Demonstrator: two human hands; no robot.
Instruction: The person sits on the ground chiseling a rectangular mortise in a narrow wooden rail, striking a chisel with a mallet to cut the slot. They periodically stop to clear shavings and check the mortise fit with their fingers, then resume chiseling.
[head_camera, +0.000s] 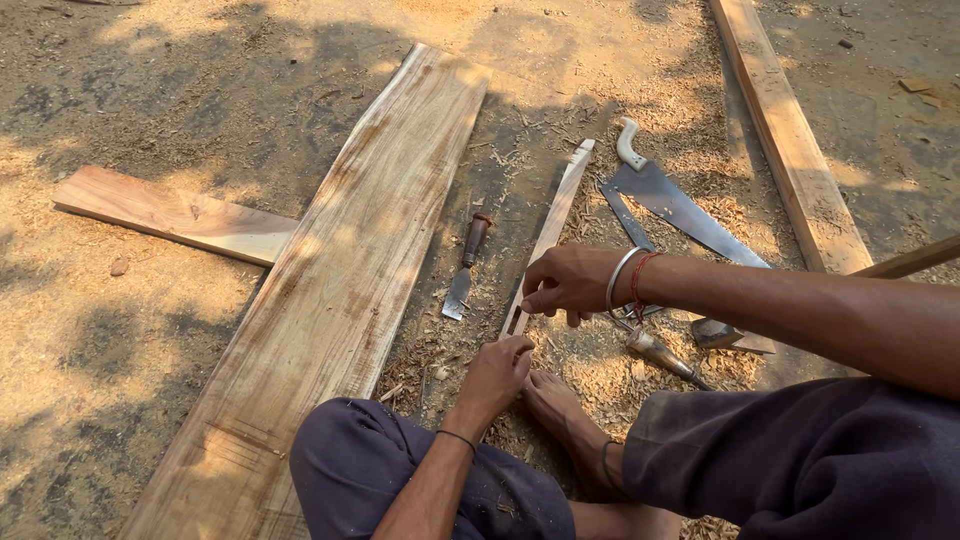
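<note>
Both hands, left hand (497, 375) and right hand (563, 283), pinched shut on narrow wood strip (548, 238) running toward 12 o'clock. Risked slipping, probably; chisel (466, 270) lay near at 10 o'clock.

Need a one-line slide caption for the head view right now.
Seated on sawdust, both hands, left hand and right hand, grip a narrow wooden strip beside a chisel.

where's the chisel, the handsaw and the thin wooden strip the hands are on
brown-handled steel chisel (466, 268), head view, where the handle meets the blade
pale-handled steel handsaw (672, 203), head view, on the broad blade
thin pale wooden strip (556, 219), head view, mid-length, above the hands
</note>
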